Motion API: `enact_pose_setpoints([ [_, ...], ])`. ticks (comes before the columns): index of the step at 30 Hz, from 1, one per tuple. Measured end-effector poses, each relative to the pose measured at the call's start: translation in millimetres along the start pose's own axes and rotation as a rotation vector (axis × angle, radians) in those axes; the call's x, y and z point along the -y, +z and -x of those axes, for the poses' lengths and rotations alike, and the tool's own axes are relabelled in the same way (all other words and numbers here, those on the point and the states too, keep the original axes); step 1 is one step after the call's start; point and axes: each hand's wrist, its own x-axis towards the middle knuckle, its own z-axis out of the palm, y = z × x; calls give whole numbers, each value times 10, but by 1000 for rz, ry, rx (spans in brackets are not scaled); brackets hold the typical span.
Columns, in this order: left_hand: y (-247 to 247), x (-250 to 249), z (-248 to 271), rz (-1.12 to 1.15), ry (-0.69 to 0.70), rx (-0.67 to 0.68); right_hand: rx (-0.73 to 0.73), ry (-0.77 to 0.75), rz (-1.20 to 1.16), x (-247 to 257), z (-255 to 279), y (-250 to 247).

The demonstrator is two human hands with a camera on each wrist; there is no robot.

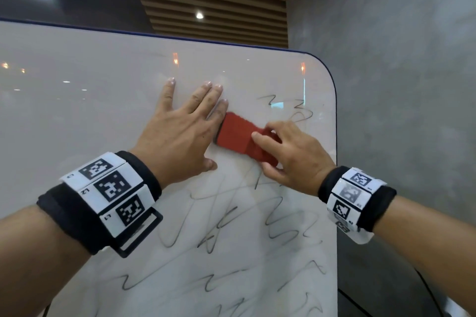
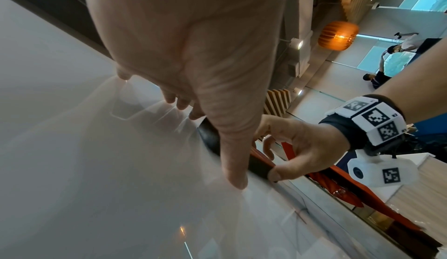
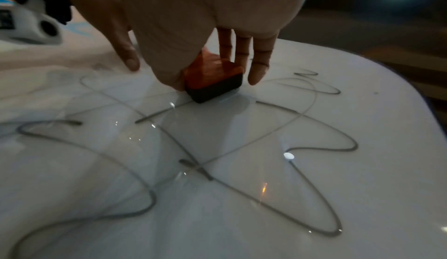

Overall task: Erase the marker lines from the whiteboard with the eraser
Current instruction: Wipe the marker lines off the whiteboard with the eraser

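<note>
A white whiteboard fills the head view, its rounded top right corner near the wall. Grey marker scribbles cover its lower right part, with a few more above the eraser. My right hand grips a red eraser with a black felt base, pressed flat on the board. In the right wrist view the eraser sits between my thumb and fingers, scribbles in front of it. My left hand lies flat on the board with fingers spread, just left of the eraser and touching its end.
A grey concrete wall stands right of the board. The board's dark edge runs down the right side. Slatted ceiling and lamps are above. In the left wrist view people stand far off in the room.
</note>
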Motion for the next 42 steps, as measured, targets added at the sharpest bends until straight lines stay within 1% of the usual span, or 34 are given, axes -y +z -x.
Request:
enact_pose_setpoints([
  [1, 1, -3, -1, -5, 1, 2, 12, -27, 15, -21, 1, -4],
  [2, 1, -9, -3, -5, 1, 4, 9, 2, 9, -58, -17, -13],
  [5, -2, -23, -17, -1, -1, 10, -66, 247, -87, -144, -113, -42],
  [6, -1, -26, -20, 0, -2, 9, -73, 281, -102, -139, -120, -39],
  [7, 2, -29, -22, 4, -3, 5, -73, 266, -96, -118, -112, -28],
  [8, 3, -32, -22, 7, -4, 0, -66, 211, -77, -95, -91, -13],
  [11, 11, -34, -18, 5, -4, -10, -2, -19, -5, -85, 5, 16],
  [12, 12, -38, -17, 8, -5, -14, 1, -46, 12, -119, 13, 13],
  [13, 13, -40, -19, 13, -6, -15, -7, -29, 14, -161, 2, 5],
  [14, 11, -44, -22, 13, -8, -10, -20, 29, -1, -202, -21, -4],
  [16, 11, -50, -30, 1, -8, 8, -61, 205, -66, -256, -61, -23],
  [17, 13, -55, -34, -5, -9, 13, -78, 265, -85, -258, -65, -24],
  [18, 12, -58, -36, -9, -10, 16, -86, 279, -82, -242, -60, -18],
  [19, 16, -60, -36, -10, -10, 17, -83, 245, -67, -215, -44, -4],
  [22, 17, -76, -38, -4, -12, 4, -3, 0, 24, -169, 64, 23],
  [23, 16, -83, -40, -3, -11, 0, 18, -41, 48, -190, 83, 15],
  [24, 14, -92, -47, -4, -9, 2, 23, -27, 51, -223, 79, 3],
  [25, 14, -99, -54, -4, -7, 6, 10, 36, 34, -260, 58, -11],
  [27, 9, -115, -65, -2, -3, 7, -46, 220, -31, -314, 4, -42],
  [28, 9, -121, -70, -4, -3, 8, -69, 281, -53, -324, -15, -49],
  [29, 8, -128, -72, -6, -3, 11, -82, 296, -54, -318, -19, -50],
  [30, 7, -137, -77, -5, -2, 14, -86, 264, -43, -300, -9, -44],
  [31, 6, -147, -79, -1, -2, 13, -74, 192, -23, -283, 17, -29],
  [33, 2, -162, -83, -6, 0, 10, -5, 11, 34, -271, 95, 3],
  [34, 3, -167, -87, -10, 1, 13, 21, -39, 55, -287, 120, 10],
  [35, 6, -173, -92, -9, 1, 15, 26, -43, 59, -316, 123, 6],
  [36, 5, -181, -99, -4, 1, 14, 16, -6, 47, -344, 105, 0],
  [39, 10, -204, -118, -3, 4, 21, -50, 213, -40, -362, 35, -24],
  [40, 15, -212, -124, -3, 5, 21, -71, 245, -52, -336, 29, -18],
  [41, 17, -218, -127, 0, 5, 17, -82, 231, -50, -302, 37, -3],
  [42, 20, -220, -128, 4, 5, 10, -77, 177, -39, -266, 59, 17],
])
